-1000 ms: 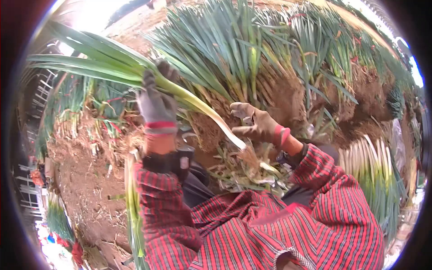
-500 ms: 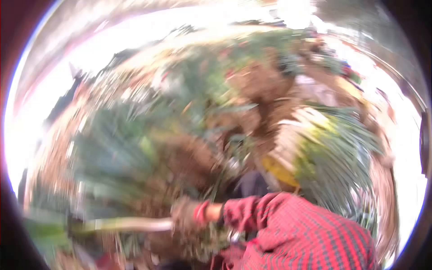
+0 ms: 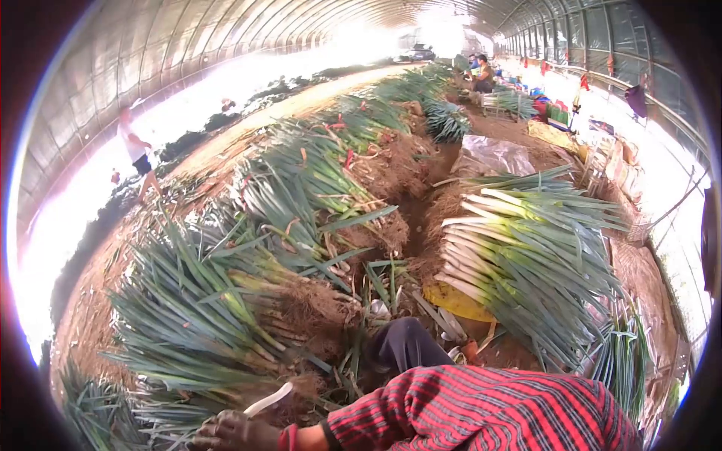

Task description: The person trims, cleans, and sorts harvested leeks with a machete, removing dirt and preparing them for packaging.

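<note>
My right hand (image 3: 237, 431), in a dark brown glove, is at the lower left with its fingers wrapped round a leek. The pale stalk of this leek (image 3: 268, 399) points up and to the right out of the fist. Its leaves are out of sight. Just above the hand lies a heap of unpeeled leeks (image 3: 203, 308), green leaves to the left and soil-covered roots to the right. At the right is a stack of leeks with clean white stalks (image 3: 481, 244), their leaves pointing right. My left hand is not in view.
My bent knee (image 3: 406, 342) shows in the middle. A yellow sheet (image 3: 457, 301) lies partly under the clean stack. More leek bundles (image 3: 346, 161) run back along the tunnel. One person (image 3: 137, 150) is at the far left, others (image 3: 483, 74) farther back. Plastic sheeting (image 3: 492, 154) lies behind.
The earlier picture is blurred. My right hand has moved down and to the left with the leek. Its stalk pointed left before and now points up and to the right.
</note>
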`<action>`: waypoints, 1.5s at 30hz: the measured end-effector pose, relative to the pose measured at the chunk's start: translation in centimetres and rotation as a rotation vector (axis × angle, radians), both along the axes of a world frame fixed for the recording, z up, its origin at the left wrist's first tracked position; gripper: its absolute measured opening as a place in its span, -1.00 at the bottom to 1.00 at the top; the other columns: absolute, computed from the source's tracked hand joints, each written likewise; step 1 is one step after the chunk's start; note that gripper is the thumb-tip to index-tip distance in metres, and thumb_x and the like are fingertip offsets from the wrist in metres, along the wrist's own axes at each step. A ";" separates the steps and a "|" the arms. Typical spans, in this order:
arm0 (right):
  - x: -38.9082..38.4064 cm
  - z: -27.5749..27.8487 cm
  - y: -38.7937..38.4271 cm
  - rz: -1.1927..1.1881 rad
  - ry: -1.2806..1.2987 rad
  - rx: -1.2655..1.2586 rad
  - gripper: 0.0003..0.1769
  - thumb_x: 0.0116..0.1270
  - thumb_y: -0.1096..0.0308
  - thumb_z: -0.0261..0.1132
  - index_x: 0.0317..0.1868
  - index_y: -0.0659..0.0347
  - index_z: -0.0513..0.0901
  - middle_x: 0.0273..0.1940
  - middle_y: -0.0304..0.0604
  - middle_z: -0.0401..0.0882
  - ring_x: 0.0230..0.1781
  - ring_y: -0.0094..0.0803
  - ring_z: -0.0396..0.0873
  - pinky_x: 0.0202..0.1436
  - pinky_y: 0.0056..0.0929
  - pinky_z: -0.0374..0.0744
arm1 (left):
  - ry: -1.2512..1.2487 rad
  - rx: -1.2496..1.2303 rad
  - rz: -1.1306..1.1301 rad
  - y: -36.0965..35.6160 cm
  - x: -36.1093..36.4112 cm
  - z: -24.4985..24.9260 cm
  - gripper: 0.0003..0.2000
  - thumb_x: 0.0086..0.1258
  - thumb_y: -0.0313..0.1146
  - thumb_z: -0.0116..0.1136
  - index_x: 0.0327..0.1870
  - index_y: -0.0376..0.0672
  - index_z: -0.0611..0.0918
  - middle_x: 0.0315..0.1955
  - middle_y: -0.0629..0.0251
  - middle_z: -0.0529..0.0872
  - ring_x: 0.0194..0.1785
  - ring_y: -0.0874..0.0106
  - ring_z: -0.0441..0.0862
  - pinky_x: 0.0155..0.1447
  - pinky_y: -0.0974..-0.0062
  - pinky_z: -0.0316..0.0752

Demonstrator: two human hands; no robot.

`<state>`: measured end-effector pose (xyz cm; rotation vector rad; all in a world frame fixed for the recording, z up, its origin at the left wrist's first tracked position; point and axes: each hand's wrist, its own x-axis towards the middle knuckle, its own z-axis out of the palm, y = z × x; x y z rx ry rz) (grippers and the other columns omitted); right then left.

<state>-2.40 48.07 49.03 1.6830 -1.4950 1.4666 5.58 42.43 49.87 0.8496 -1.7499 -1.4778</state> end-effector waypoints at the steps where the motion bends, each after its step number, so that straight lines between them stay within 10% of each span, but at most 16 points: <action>1: 2.4 -4.3 -3.9 -0.172 0.165 -0.003 -0.22 0.12 0.19 0.26 0.39 0.19 0.33 0.18 -0.04 0.43 0.19 -0.14 0.42 0.29 -0.08 0.38 | -0.035 -0.012 -0.008 0.6 1.2 -0.4 -0.66 0.27 -0.41 0.14 0.08 -0.23 0.62 -0.07 0.12 0.70 0.06 0.18 0.60 0.22 0.25 0.48; 3: 2.3 -2.3 -3.5 0.088 0.112 0.400 -0.56 0.10 0.32 0.19 0.04 0.17 0.59 -0.09 -0.11 0.60 -0.12 -0.17 0.57 -0.10 -0.21 0.52 | -0.134 -0.053 0.022 2.4 5.5 -1.3 -0.65 0.26 -0.41 0.14 0.08 -0.22 0.62 -0.07 0.12 0.71 0.07 0.18 0.59 0.23 0.25 0.47; 6: 3.2 -2.8 -3.2 0.234 0.038 0.325 -0.77 0.18 0.37 0.19 -0.14 0.11 0.65 -0.33 -0.05 0.60 -0.28 -0.13 0.59 -0.18 -0.22 0.53 | -0.323 -0.145 0.044 7.2 12.8 -1.0 -0.65 0.26 -0.41 0.13 0.09 -0.22 0.64 -0.06 0.13 0.71 0.08 0.17 0.58 0.25 0.24 0.45; 10: 8.0 -2.8 -4.7 0.354 0.135 0.297 -0.48 -0.04 0.36 0.31 0.05 0.08 0.55 -0.28 -0.15 0.55 -0.22 -0.13 0.54 -0.09 -0.18 0.49 | -0.710 -1.013 -0.132 12.0 17.2 3.9 -0.60 0.28 -0.40 0.12 0.17 -0.14 0.59 0.04 0.16 0.66 0.15 0.20 0.56 0.29 0.21 0.43; 12: 11.0 -2.7 -5.5 0.570 0.144 0.254 -0.37 -0.04 0.44 0.31 0.16 0.04 0.52 -0.19 -0.18 0.57 -0.13 -0.14 0.54 -0.03 -0.19 0.49 | -1.150 -1.508 0.173 10.8 20.3 5.6 -0.43 0.22 -0.34 0.25 0.32 0.00 0.46 0.25 0.19 0.48 0.27 0.20 0.49 0.19 0.15 0.48; 16: 18.7 -2.3 -8.3 0.767 0.260 0.249 -0.40 0.02 0.38 0.33 0.17 -0.03 0.53 -0.11 -0.18 0.55 -0.06 -0.17 0.54 0.01 -0.14 0.50 | -1.785 -1.019 0.448 4.2 29.1 5.7 -0.46 0.25 -0.30 0.25 0.31 0.15 0.47 0.06 0.27 0.59 0.09 0.19 0.60 0.01 0.24 0.58; 24: 14.4 2.1 -11.9 0.557 -0.053 0.156 -0.63 0.21 0.20 0.38 0.03 0.06 0.65 -0.06 -0.11 0.67 -0.04 -0.18 0.64 0.08 -0.24 0.57 | -1.659 -0.511 0.696 5.4 43.0 6.5 -0.50 0.34 -0.23 0.19 0.33 0.06 0.44 -0.23 0.08 0.70 -0.18 0.12 0.71 -0.14 0.17 0.60; 33: 9.5 -8.8 -8.2 0.619 -0.163 0.695 -0.79 0.22 0.43 0.35 -0.12 0.21 0.67 -0.10 -0.06 0.69 -0.07 -0.17 0.66 0.04 -0.37 0.59 | -1.772 -0.060 0.507 3.5 50.4 -9.2 -0.41 0.36 -0.13 0.13 0.42 0.07 0.30 -0.14 0.00 0.71 -0.11 0.05 0.71 -0.01 0.07 0.57; 45: 8.8 -13.2 -6.0 0.596 -0.144 0.911 -0.78 0.24 0.40 0.36 -0.08 0.16 0.68 -0.13 -0.09 0.68 -0.10 -0.13 0.65 -0.01 -0.32 0.61 | -1.496 0.101 0.042 1.4 49.6 -9.1 -0.46 0.37 -0.10 0.10 0.31 -0.17 0.39 -0.01 -0.16 0.65 0.08 -0.02 0.61 0.18 0.09 0.47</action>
